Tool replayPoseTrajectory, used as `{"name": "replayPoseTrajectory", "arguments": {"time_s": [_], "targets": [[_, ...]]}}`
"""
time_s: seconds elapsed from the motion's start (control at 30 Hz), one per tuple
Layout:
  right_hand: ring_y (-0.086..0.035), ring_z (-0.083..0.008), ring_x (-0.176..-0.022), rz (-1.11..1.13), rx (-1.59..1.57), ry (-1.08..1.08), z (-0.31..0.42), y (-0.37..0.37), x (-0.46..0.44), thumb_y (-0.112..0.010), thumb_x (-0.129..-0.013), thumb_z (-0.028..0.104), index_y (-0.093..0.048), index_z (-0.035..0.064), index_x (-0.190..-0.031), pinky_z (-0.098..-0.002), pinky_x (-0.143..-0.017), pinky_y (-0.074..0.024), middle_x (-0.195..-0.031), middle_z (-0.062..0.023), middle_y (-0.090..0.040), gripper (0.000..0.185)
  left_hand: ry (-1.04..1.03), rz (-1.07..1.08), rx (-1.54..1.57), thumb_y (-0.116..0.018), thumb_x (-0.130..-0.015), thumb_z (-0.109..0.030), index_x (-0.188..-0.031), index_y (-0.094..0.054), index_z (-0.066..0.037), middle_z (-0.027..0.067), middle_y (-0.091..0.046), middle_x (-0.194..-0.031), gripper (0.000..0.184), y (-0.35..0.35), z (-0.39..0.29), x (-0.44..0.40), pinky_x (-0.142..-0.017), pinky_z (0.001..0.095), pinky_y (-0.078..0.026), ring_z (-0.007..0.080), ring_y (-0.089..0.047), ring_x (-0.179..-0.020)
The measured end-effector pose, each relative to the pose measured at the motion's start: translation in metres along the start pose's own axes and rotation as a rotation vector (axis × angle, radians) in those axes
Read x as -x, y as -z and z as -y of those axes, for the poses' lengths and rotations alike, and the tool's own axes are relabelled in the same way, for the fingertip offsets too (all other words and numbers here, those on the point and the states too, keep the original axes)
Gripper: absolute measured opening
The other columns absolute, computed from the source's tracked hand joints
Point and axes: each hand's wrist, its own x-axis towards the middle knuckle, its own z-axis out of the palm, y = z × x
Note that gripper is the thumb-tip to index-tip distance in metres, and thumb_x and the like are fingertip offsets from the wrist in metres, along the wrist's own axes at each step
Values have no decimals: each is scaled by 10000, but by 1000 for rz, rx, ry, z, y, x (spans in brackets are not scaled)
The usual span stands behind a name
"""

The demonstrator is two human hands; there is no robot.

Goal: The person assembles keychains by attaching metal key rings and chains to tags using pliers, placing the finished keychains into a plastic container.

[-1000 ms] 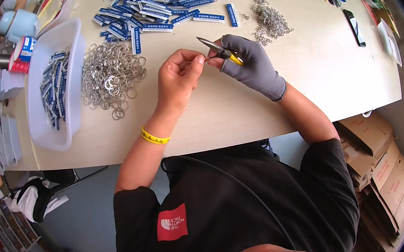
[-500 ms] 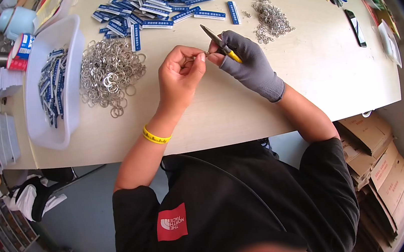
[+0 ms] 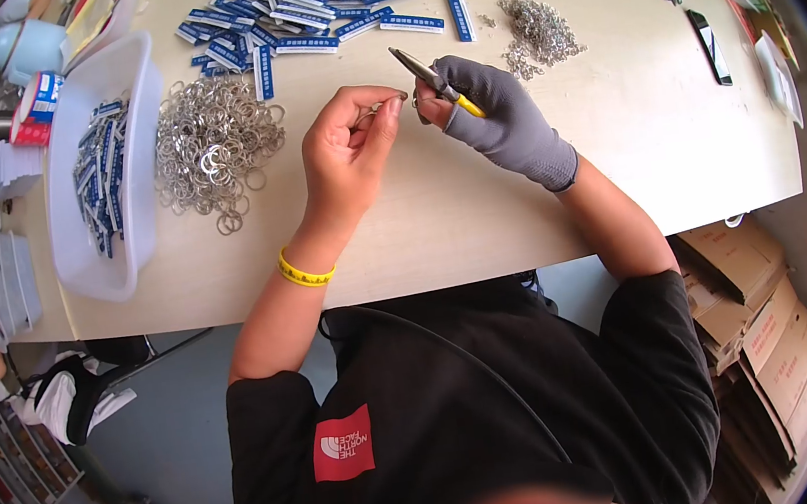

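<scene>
Some pliers [image 3: 438,82], gripped, nose [image 3: 410,63] past gloved fingers [image 3: 455,68]

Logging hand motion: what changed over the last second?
The left hand has drawn slightly left, opening a small gap to the gloved right hand. The pliers point slightly more upright, still in the right hand. No grasp or release is clear. Key rings, blue-and-white tags, plastic bin: unmoved.
</scene>
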Motion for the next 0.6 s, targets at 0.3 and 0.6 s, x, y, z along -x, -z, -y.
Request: {"name": "replayPoseTrajectory", "arguments": {"time_s": [0.3,0.6], "targets": [[-597,-131,-806,27,66,-23,-8,4,0,-693,-899,207,-640,2,-1046,-285,-772,-496,-862,-79,-665,258,-243,60,-348,-637,-957,-30,-1049,-671,9,-1,-654,-847,106,6,4,-2,-580,158,-403,2,-491,-663],[-600,-142,-791,34,116,-47,-10,7,1,-689,-900,203,-644,-1,-1036,-289,-774,-499,-871,-105,-675,249,-334,89,-459,-695,-860,9,-966,-684,-66,74,-676,-764,130,9,0,-7,-534,287,-489,187,-637,-601]]}}
